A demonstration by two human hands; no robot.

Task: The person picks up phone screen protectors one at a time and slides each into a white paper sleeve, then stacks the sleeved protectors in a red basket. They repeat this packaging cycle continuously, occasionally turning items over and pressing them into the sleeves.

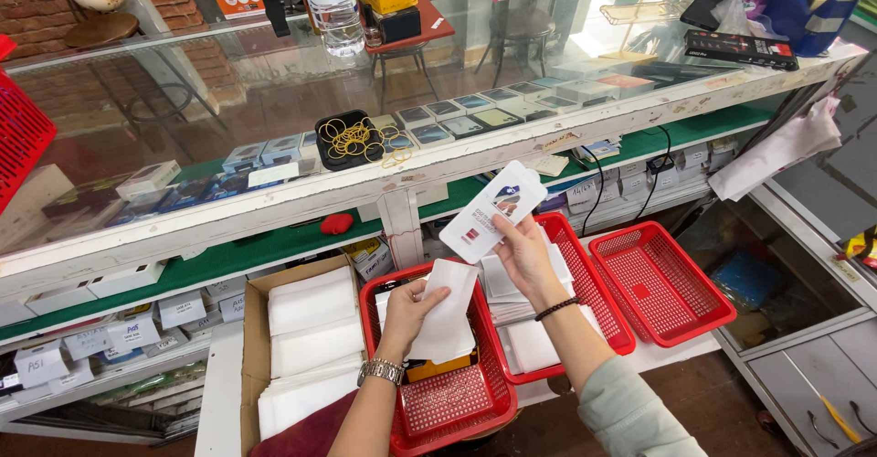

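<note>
We see the right hand [525, 254] pinching a white printed packet [494, 211], raised and tilted toward the face for reading. The left hand [413, 306] grips a plain white sleeve [448, 315] over a red basket [457, 407]. A cardboard box [260, 329] of stacked sleeves sits just left.

- Three baskets stand in a row on the low shelf [667, 352]: near basket [448, 402] left, middle basket [585, 283] beside it, right basket [660, 283] at the right end;
- cardboard box [260, 347] left of the near basket;
- glass table [274, 100] beyond them, tray of rubber bands [352, 139] on it;
- water bottle [331, 5] on the far side.
</note>
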